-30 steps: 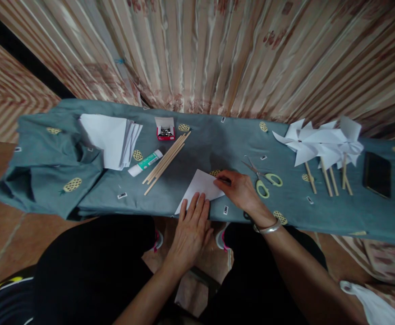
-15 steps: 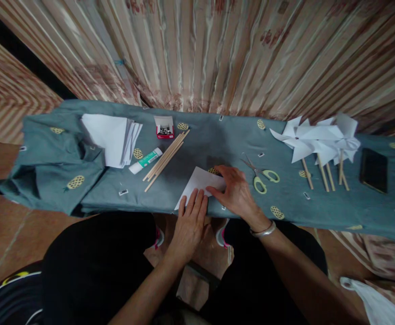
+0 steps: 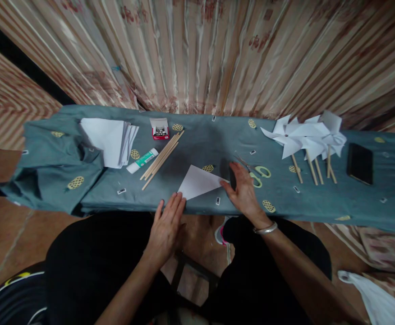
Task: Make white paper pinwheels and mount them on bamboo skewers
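Observation:
A white sheet of paper [image 3: 201, 183], folded into a triangle, lies flat near the front edge of the cloth-covered table. My left hand [image 3: 165, 225] rests its outstretched fingertips on the paper's lower left corner. At the pointed right end, the thumb of my right hand [image 3: 243, 192] touches the tip, while its fingers are spread apart from the thumb. Right beside that hand lie scissors [image 3: 261, 171] with light green handles, partly hidden by the fingers.
To the left are stacked white papers [image 3: 104, 140], a glue stick [image 3: 142, 160], several wooden sticks [image 3: 162, 160] and a small red box [image 3: 159, 129] of metal pieces. Paper pinwheels [image 3: 305, 135] on sticks and a black phone [image 3: 360, 163] lie to the right on the patterned tablecloth [image 3: 197, 131].
My hands have moved apart, the left to the left and the right toward the scissors. More of the folded paper shows, and it lies turned with its point to the right.

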A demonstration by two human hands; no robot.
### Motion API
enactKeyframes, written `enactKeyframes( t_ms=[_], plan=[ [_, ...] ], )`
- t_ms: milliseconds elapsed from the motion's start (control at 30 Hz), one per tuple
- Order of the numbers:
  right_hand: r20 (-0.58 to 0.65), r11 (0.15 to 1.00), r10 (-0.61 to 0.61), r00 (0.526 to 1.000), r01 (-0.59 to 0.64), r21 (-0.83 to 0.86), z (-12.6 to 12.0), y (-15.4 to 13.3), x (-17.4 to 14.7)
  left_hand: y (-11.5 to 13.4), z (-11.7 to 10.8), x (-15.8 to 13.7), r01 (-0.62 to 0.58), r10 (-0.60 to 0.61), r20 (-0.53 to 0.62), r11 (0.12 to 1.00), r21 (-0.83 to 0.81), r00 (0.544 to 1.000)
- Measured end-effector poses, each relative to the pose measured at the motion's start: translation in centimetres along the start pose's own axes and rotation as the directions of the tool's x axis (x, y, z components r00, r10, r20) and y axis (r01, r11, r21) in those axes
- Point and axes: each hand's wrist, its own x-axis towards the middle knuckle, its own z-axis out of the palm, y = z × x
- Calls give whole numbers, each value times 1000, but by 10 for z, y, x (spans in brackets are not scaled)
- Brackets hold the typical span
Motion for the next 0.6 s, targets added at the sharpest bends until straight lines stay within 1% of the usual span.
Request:
enactKeyframes(
  t_ms=[67, 167, 367, 467, 600],
  plan=[
    [-23, 1000, -12, 1000, 13, 19, -2, 9, -1, -9, -1, -13, 11, -11, -3, 1000, 24, 1000],
    [-57, 999, -39, 998, 41, 29, 0, 15, -2, -16, 2, -24, 16, -15, -14, 998, 55, 1000],
    [-69, 999, -22, 997, 25, 36, -1, 10, 1, -15, 5, -26, 40, -38, -18, 995, 87, 999],
    [0, 997, -53, 999, 53, 64, -4, 1, 5, -13, 7, -25, 54, -53, -15, 993, 103, 999],
    [119, 988, -125, 985, 113, 102, -6, -11, 9, -13, 15, -26, 67, -63, -32, 989, 135, 997]
  ],
)
